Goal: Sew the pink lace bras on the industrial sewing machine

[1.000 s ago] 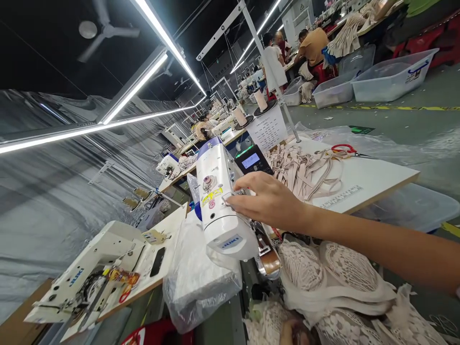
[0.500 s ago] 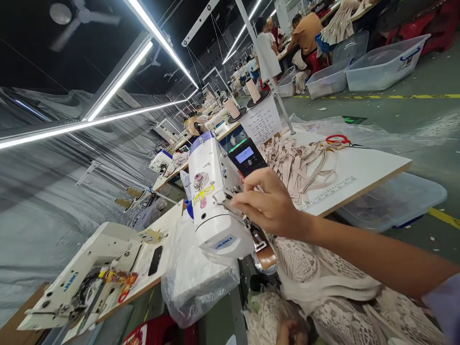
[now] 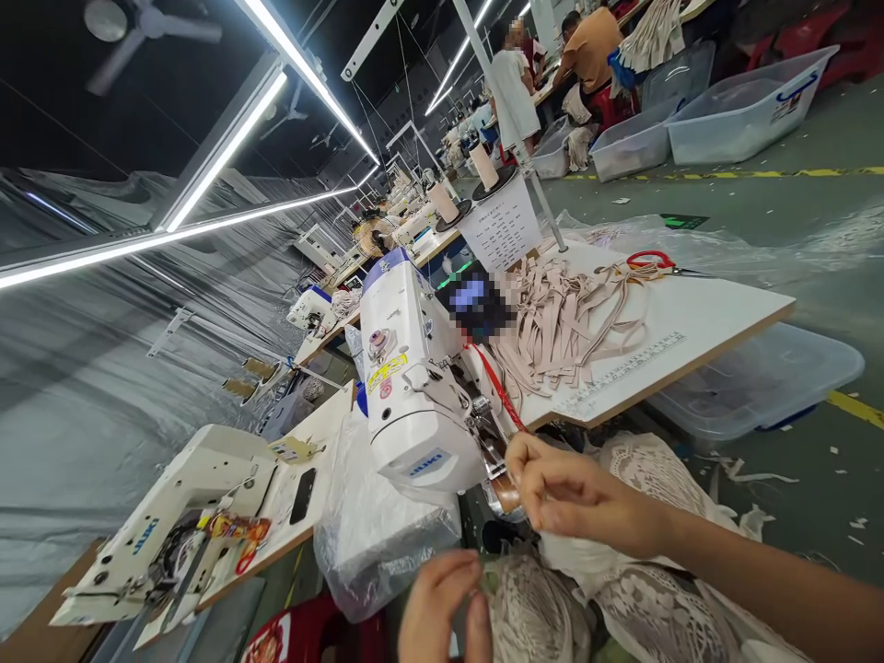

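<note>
My right hand (image 3: 570, 493) is in front of the needle end of a white sewing machine (image 3: 418, 405). Its fingers are pinched together, and whatever they may hold is too small to make out. A red cord (image 3: 498, 385) runs from the machine down to just above these fingers. Low in the view, my left hand (image 3: 446, 612) is raised with thumb and fingers apart and nothing visible between them. Beige lace bra pieces (image 3: 642, 608) are heaped below my right hand, and more lace (image 3: 539, 612) lies just right of my left hand.
Beige straps (image 3: 563, 318) are piled on the white table (image 3: 718, 304), near red-handled scissors (image 3: 649, 261) and a printed ruler scale. Thread cones (image 3: 483, 168) stand behind. Another sewing machine (image 3: 166, 516) is at left. Clear bins (image 3: 750, 120) and people are at the back right.
My right hand has come down from the machine head's side to in front of the needle area. My left hand has risen from the lace and moved left, fingers apart.
</note>
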A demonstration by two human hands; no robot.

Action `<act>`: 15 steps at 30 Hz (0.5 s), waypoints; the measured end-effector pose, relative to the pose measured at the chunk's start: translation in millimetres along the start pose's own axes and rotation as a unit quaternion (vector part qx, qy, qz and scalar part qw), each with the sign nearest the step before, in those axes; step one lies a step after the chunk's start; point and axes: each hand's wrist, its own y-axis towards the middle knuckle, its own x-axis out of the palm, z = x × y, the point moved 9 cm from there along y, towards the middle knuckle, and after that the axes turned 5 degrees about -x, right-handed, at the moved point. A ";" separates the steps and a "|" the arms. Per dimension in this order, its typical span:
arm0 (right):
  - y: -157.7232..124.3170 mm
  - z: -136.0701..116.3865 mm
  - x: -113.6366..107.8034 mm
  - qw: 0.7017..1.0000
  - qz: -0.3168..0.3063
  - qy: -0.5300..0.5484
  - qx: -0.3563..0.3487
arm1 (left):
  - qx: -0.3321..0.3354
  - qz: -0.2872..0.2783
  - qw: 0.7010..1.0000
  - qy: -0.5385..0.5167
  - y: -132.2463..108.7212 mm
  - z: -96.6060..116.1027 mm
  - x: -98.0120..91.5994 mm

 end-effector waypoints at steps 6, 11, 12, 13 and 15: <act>-22.0 -18.5 22.7 0.981 -0.190 0.028 0.025 | 0.311 0.026 0.926 0.211 94.9 125.8 -40.5; -40.4 27.9 4.7 0.970 -0.183 0.094 0.128 | 0.344 -0.114 0.909 0.208 92.2 128.9 12.4; -39.6 35.8 1.7 0.972 -0.153 0.117 0.138 | 0.339 -0.106 0.916 0.187 85.2 124.4 18.6; -37.9 42.2 3.1 0.969 -0.138 0.141 0.146 | 0.333 -0.093 0.924 0.164 77.2 119.2 23.8; -30.6 52.6 15.1 0.962 -0.140 0.170 0.159 | 0.320 -0.076 0.935 0.132 60.5 106.5 35.4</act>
